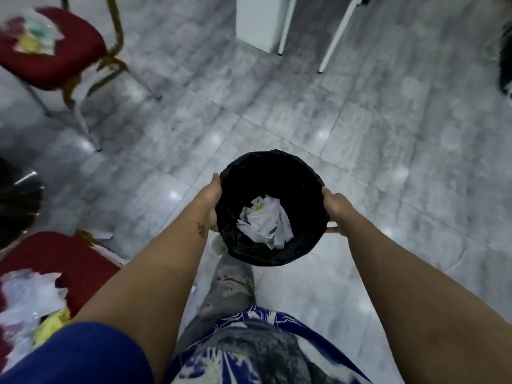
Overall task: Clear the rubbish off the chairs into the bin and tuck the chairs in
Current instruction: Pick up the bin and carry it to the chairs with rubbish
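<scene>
I hold a round bin (279,167) lined with a black bag in front of me above the floor. My left hand (212,200) grips its left rim and my right hand (336,210) grips its right rim. Crumpled white paper (264,221) lies in the bottom of the bin. A red-cushioned chair (74,42) with a gold frame stands at the upper left, with plastic and paper rubbish (34,34) on its seat. A second red chair (74,261) is at the lower left beside my left arm, with white and yellow rubbish (27,303) on it.
The floor is glossy grey marble tile (360,134). A white pillar or table base (261,20) and white legs (336,34) stand at the top. A dark object (16,200) sits at the left edge and another at the right edge. My leg (230,289) is below the bin.
</scene>
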`<state>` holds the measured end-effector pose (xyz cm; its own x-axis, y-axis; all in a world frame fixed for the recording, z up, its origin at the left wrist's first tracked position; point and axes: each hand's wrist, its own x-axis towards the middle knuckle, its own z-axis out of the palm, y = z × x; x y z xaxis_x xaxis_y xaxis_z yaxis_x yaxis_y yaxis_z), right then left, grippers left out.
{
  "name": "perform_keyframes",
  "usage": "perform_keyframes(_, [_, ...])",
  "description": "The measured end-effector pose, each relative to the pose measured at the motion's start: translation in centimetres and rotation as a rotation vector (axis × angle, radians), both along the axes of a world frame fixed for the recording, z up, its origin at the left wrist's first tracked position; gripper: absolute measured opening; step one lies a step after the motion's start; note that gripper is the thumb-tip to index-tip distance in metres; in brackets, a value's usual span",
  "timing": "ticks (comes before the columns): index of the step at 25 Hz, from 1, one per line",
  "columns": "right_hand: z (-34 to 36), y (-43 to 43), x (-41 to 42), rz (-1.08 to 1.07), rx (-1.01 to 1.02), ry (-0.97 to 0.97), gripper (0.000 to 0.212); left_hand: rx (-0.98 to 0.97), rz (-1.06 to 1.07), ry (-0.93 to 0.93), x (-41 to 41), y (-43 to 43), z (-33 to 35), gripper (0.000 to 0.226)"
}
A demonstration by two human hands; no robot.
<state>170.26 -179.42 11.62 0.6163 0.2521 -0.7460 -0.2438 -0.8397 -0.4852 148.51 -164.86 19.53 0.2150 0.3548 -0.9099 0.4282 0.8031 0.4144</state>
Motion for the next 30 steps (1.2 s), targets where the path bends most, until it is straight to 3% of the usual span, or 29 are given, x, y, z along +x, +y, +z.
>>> perform_keyframes(10, [0.4, 31.9, 2.3, 0.392, 0.031, -0.033, 0.059, 0.019, 0.416, -0.009, -1.3, 21.9, 2.1, 0.068])
perform_keyframes(16, [-0.4, 49.7, -2.3, 0.731, 0.028, -0.009, 0.059, 0.019, 0.709, -0.047, -5.8, 31.3, 1.3, 0.066])
perform_keyframes(20, [-1.3, 59.0, -7.6, 0.975, 0.011, -0.003, 0.058, 0.046, 0.933, -0.051, -9.2, 35.1, 0.1, 0.054])
perform_keyframes(23, [-2.8, 64.6, -12.5, 1.126, 0.006, -0.039, 0.06, 0.054, 1.107, -0.027, -12.3, 37.5, -1.8, 0.061])
perform_keyframes(30, [-10.0, 73.1, -21.5, 1.302, -0.01, -0.066, 0.063, 0.03, 1.278, 0.037, -18.8, 42.9, -9.7, 0.063])
